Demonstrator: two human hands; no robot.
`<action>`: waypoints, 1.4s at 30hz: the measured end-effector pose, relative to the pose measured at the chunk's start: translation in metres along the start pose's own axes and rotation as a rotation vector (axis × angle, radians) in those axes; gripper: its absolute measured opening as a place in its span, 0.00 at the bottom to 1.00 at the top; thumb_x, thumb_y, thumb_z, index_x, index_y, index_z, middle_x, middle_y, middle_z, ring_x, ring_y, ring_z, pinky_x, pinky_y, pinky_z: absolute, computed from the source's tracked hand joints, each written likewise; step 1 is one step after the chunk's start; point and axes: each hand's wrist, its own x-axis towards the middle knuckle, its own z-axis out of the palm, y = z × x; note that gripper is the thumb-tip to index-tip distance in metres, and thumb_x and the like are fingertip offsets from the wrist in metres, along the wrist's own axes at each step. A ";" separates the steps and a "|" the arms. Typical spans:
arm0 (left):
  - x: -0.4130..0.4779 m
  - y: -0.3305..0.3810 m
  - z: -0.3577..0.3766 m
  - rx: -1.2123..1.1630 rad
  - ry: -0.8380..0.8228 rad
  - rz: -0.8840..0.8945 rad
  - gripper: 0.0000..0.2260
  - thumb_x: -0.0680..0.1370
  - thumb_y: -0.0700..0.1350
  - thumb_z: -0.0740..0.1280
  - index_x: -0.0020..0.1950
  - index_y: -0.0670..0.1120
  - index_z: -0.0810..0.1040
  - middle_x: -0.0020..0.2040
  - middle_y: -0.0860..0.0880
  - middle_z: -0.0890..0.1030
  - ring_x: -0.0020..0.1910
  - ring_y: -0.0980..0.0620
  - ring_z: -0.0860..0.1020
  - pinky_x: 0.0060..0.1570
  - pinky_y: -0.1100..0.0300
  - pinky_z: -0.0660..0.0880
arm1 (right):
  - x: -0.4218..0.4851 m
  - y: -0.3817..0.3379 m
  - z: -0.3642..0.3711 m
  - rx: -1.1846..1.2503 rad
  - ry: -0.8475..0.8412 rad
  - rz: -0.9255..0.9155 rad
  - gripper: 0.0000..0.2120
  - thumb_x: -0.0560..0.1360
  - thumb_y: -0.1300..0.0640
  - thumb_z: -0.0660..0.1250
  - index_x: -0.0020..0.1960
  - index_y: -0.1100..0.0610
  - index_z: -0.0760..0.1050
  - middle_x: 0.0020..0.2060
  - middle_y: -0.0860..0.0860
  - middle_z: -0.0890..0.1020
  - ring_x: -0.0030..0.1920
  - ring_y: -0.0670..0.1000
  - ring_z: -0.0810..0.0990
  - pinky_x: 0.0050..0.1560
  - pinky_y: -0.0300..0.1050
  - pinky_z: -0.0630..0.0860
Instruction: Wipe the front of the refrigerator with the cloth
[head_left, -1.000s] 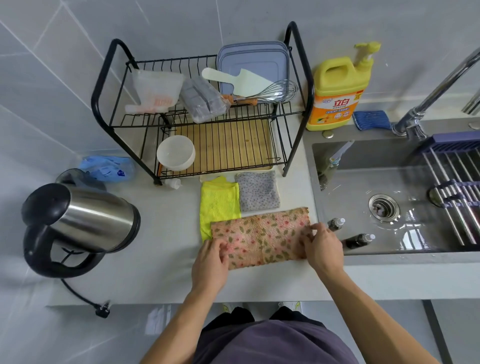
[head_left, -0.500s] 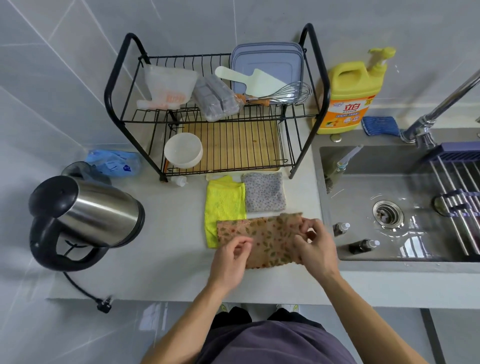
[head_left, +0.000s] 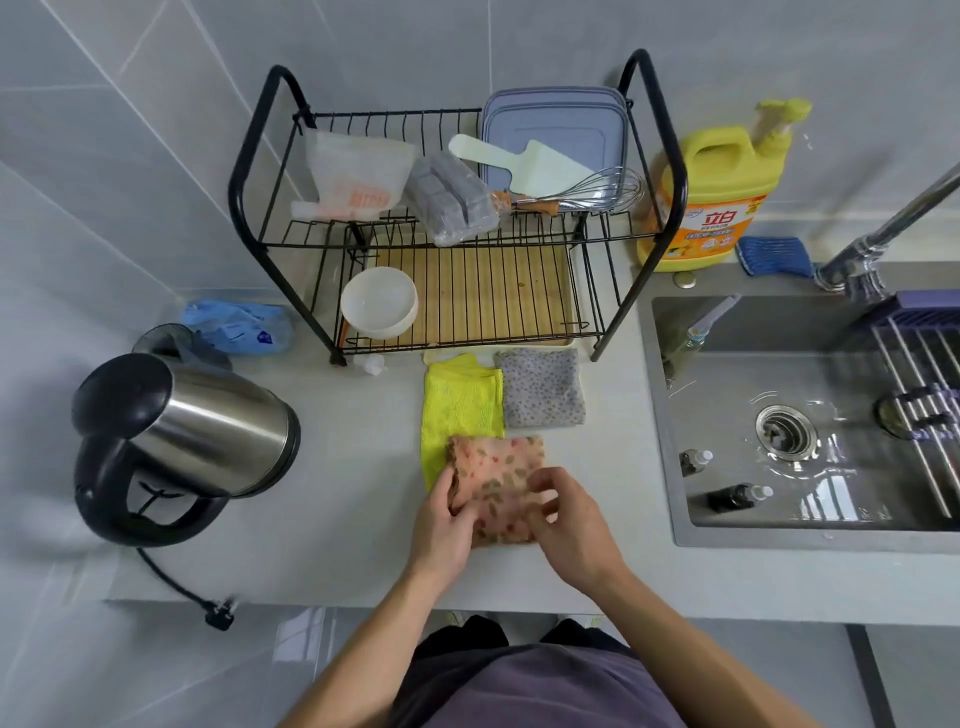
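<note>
A pink floral cloth (head_left: 501, 470) lies folded into a small square on the grey counter (head_left: 332, 519), partly over a yellow cloth (head_left: 460, 408). My left hand (head_left: 445, 525) grips its left edge, fingers curled round the fold. My right hand (head_left: 569, 522) pinches its right side with thumb and fingers. A grey dotted cloth (head_left: 543, 387) lies folded beside the yellow one. No refrigerator is in view.
A black dish rack (head_left: 670, 171) stands behind the cloths with a white bowl (head_left: 379, 304). A steel kettle (head_left: 182, 441) stands at the left, its cord over the counter edge. The sink (head_left: 727, 364) with small bottles is at the right, beside yellow detergent (head_left: 719, 192).
The floral cloth was spread wide on the counter; both hands lifted its ends and folded it in half, so it is now a small square between my hands.
</note>
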 end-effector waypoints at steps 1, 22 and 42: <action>-0.001 -0.004 -0.002 0.102 0.015 0.010 0.28 0.79 0.40 0.68 0.79 0.54 0.69 0.70 0.54 0.80 0.70 0.52 0.78 0.70 0.53 0.74 | 0.001 0.007 0.000 -0.047 0.013 0.019 0.07 0.81 0.57 0.68 0.58 0.50 0.74 0.57 0.47 0.79 0.45 0.46 0.81 0.49 0.48 0.80; -0.004 -0.009 0.031 0.766 0.026 0.550 0.18 0.82 0.43 0.66 0.72 0.50 0.77 0.67 0.53 0.75 0.66 0.51 0.74 0.63 0.53 0.77 | 0.006 0.055 -0.033 0.024 0.321 0.353 0.12 0.80 0.57 0.69 0.61 0.58 0.73 0.51 0.53 0.80 0.46 0.54 0.79 0.46 0.50 0.75; 0.028 -0.001 0.050 1.150 -0.169 0.544 0.35 0.82 0.51 0.62 0.86 0.47 0.52 0.85 0.49 0.43 0.84 0.50 0.39 0.80 0.55 0.31 | 0.038 0.091 -0.013 -0.701 0.065 -0.247 0.30 0.83 0.46 0.54 0.83 0.54 0.63 0.82 0.52 0.63 0.82 0.56 0.61 0.78 0.57 0.51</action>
